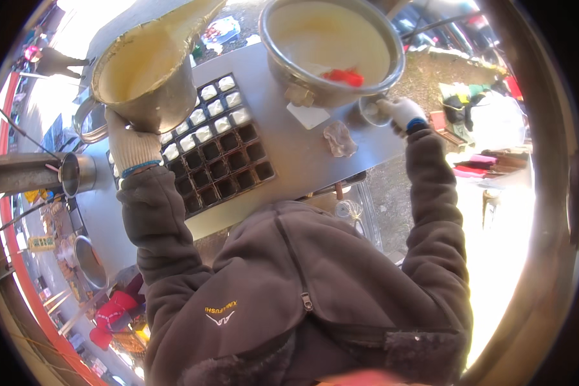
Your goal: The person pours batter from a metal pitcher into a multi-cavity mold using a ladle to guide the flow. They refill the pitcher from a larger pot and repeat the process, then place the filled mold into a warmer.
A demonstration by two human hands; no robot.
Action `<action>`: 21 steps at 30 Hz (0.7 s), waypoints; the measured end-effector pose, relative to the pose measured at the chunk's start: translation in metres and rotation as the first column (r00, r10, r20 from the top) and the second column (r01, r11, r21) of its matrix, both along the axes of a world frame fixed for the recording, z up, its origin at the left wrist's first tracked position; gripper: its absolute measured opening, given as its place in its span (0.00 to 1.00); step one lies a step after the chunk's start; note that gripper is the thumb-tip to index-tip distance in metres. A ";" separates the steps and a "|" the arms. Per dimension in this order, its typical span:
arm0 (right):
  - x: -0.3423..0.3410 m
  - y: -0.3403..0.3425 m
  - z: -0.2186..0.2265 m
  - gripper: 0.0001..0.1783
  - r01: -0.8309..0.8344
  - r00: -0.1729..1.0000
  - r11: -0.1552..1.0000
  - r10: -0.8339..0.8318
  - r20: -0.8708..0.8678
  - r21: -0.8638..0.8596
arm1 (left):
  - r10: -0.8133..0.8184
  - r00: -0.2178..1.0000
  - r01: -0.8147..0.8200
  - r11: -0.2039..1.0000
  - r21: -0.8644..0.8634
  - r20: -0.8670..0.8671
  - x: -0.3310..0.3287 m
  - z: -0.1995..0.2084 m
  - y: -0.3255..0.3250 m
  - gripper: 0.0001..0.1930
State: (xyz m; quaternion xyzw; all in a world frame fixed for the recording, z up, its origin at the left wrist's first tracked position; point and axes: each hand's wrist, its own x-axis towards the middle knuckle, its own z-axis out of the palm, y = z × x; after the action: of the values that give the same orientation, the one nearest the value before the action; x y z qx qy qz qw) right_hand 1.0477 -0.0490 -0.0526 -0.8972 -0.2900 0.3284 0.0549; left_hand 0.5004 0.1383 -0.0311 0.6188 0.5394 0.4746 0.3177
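Note:
My left hand (135, 147), in a white knit glove, grips a large metal pitcher (167, 106) low on its side near the handle; some fingers are hidden by it. Pale yellow batter coats the pitcher's inside. Beneath it lies a dark mold tray (266, 171) with square cups. White pieces fill the far and left cups, while the nearer rows look dark and unfilled. My right hand (405, 114), gloved as well, is closed on a small metal cup (372, 110) beside a big metal bowl (288, 80). Cream-coloured stuff and a red object (345, 77) are inside the bowl.
On the metal table (296, 157) lie a white card-like piece (308, 116) and a crumpled pale cloth or bag (340, 139). A metal pot (77, 175) stands at the table's left edge. A post (540, 193) rises at far right.

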 end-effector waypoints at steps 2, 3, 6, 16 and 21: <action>-0.002 0.005 -0.069 0.38 -0.018 0.998 0.998 0.021 -0.059 0.052 | 0.123 0.871 -0.068 0.989 0.133 -0.475 -0.022 -0.012 -0.025 0.24; 0.000 0.013 -0.100 0.32 0.007 0.998 1.000 -0.005 -0.068 0.030 | 0.133 0.856 -0.108 0.991 0.079 -0.500 -0.031 -0.018 -0.029 0.24; 0.012 0.023 -0.166 0.30 -0.049 0.998 0.990 0.053 -0.023 0.131 | 0.100 0.970 -0.120 0.989 -0.081 -0.220 -0.053 -0.039 -0.038 0.21; 0.012 -0.078 -0.083 0.27 0.678 0.639 0.617 -0.227 -0.735 0.399 | 0.024 0.710 -0.130 0.987 -0.098 -0.704 -0.096 -0.056 -0.077 0.24; -0.086 -0.115 -0.047 0.24 0.370 0.670 0.916 -0.149 -0.727 0.153 | 0.038 0.873 -0.113 0.985 -0.127 -0.487 -0.103 -0.075 -0.063 0.20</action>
State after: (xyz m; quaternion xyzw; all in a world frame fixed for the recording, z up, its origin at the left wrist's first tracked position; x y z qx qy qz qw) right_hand 0.9618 -0.1639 -0.0993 -0.7186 -0.1596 0.5869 0.3373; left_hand 0.3976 0.0750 -0.1058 0.6699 0.6598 0.2751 0.2006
